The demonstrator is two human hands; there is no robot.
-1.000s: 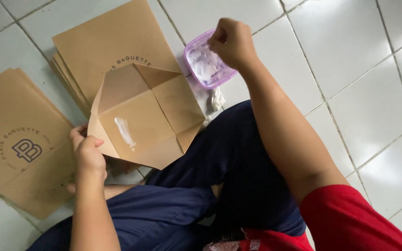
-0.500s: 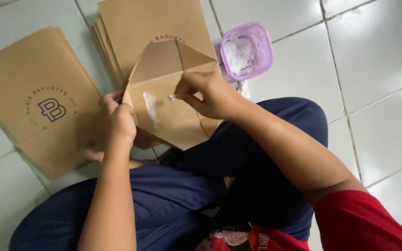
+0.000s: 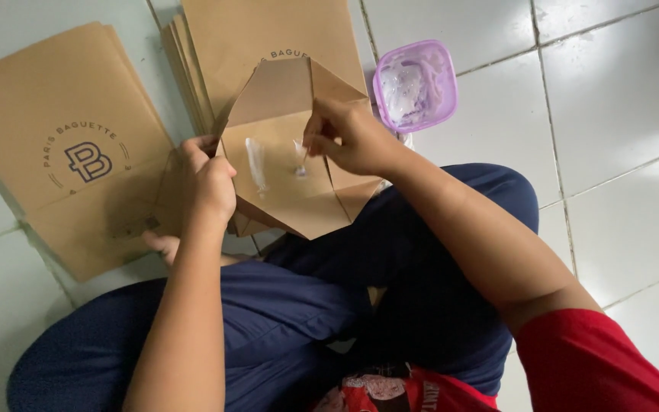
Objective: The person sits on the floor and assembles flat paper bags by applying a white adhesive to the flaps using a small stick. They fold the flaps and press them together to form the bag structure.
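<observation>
The person sat cross-legged on the white tiled floor (image 3: pixel 619 99) with an unfolded brown paper bag bottom (image 3: pixel 291 152) propped over the knees. The left hand (image 3: pixel 206 179) gripped the bag's left edge, fingers curled around it with the thumb on top. The right hand (image 3: pixel 348 137) rested on the open flap, its fingers pressed together, the fingertips (image 3: pixel 308 146) touching the paper at a small white dab of glue (image 3: pixel 300 169). A longer white glue streak (image 3: pixel 255 164) lay just to the left of that, between the two hands, running lengthwise up the flap; the right hand was the nearer one. A lilac plastic tub (image 3: pixel 415 85) of paste sat on the floor just beyond the right hand. One stack of flat brown bags (image 3: pixel 268 30) lay behind the flap, another stack of printed bags (image 3: pixel 62 145) to the left.
</observation>
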